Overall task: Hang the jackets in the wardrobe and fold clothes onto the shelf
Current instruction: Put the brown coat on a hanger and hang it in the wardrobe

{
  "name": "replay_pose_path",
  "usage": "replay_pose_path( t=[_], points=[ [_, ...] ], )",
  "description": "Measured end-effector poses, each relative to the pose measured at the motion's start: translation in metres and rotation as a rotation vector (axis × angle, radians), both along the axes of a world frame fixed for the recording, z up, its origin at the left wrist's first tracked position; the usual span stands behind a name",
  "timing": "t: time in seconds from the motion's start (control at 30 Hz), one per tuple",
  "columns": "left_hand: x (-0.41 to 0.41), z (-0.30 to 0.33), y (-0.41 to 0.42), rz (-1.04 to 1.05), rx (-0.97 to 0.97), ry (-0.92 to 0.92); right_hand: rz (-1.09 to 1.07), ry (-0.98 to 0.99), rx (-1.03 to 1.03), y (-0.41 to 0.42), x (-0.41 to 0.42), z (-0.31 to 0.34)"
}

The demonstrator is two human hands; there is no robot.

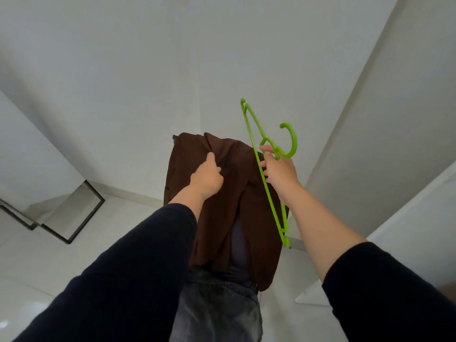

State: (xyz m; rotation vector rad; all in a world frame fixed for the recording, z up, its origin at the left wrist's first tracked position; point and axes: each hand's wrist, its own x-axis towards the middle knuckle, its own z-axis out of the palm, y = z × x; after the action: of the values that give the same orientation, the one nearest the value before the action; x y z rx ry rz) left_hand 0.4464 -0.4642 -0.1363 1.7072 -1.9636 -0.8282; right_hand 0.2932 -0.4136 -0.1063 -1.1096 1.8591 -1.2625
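Observation:
A dark brown jacket hangs in front of me at the centre of the head view, held up near its top edge. My left hand grips a bunch of its fabric, thumb pointing up. Just to the right, my right hand holds a bright green plastic hanger at the neck below its hook. The hanger is tilted, one arm up and the other down across the jacket's right edge. Below the jacket hangs a grey garment with a zip.
White walls surround me, and a white panel rises at the right. A black metal frame stands on the pale floor at the left. A white ledge runs along the right side.

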Motion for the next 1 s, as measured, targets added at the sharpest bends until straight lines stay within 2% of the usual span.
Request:
replay_pose_path(
  t=[0.1, 0.23, 0.43, 0.5, 0.6, 0.7, 0.8, 0.9, 1.0],
  points=[
    [0.005, 0.005, 0.022, -0.112, -0.008, 0.034, 0.026, -0.091, 0.089, 0.007, 0.009, 0.002],
    [0.012, 0.013, 0.055, -0.274, -0.117, -0.078, 0.017, -0.187, 0.209, 0.018, 0.022, 0.005],
    [0.018, 0.01, 0.089, -0.469, -0.151, -0.195, -0.054, -0.125, 0.164, 0.023, 0.038, -0.001],
    [0.023, 0.01, 0.094, -0.48, -0.162, -0.17, -0.074, -0.218, 0.151, 0.024, 0.037, -0.002],
    [0.031, 0.014, 0.093, -0.412, -0.177, -0.008, -0.055, -0.299, 0.138, 0.03, 0.03, 0.001],
    [0.029, 0.025, 0.083, -0.188, -0.258, 0.102, -0.033, -0.267, 0.145, 0.042, 0.024, 0.005],
    [0.015, 0.039, 0.068, -0.003, -0.328, 0.054, 0.006, -0.242, 0.164, 0.058, 0.015, -0.001],
    [0.0, 0.045, 0.055, 0.114, -0.198, 0.017, 0.044, -0.246, 0.191, 0.075, 0.004, -0.011],
    [-0.01, 0.036, 0.043, 0.186, 0.047, 0.167, 0.068, -0.274, 0.209, 0.092, -0.005, -0.019]
  ],
)
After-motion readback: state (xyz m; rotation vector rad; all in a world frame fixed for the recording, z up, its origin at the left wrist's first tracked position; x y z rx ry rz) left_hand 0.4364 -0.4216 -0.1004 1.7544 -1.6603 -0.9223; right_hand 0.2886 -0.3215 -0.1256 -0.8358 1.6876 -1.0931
